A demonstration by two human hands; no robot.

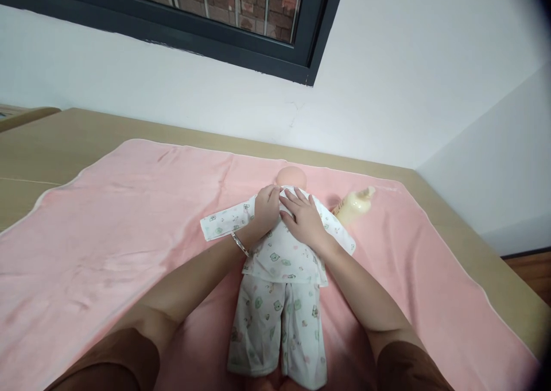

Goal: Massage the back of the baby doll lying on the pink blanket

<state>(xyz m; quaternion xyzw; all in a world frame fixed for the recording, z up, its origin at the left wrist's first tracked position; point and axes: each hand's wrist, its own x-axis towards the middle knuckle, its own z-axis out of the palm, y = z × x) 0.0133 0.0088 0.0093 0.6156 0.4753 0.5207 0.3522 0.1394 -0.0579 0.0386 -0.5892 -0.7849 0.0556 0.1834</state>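
A baby doll [291, 177] lies stretched out on a pink blanket, its bald head pointing away from me and its face not visible. It wears a white long-sleeved shirt [284, 259] with small green and pink prints, and matching pants [258, 322]. At the collar, my left hand [267, 210] has its fingers curled together on the shirt's edge; its fingertips are partly hidden. My right hand [303, 216] rests flat on the upper part of the shirt, fingers spread. One sleeve reaches out to the left, the other slopes down to the right beneath my forearm.
To the right of the doll, a cream-coloured baby bottle [355, 203] lies on its side. The pink blanket [129, 219] covers much of a wooden table [99, 132]. Behind it rises a white wall [365, 92] with a dark-framed window [275, 58].
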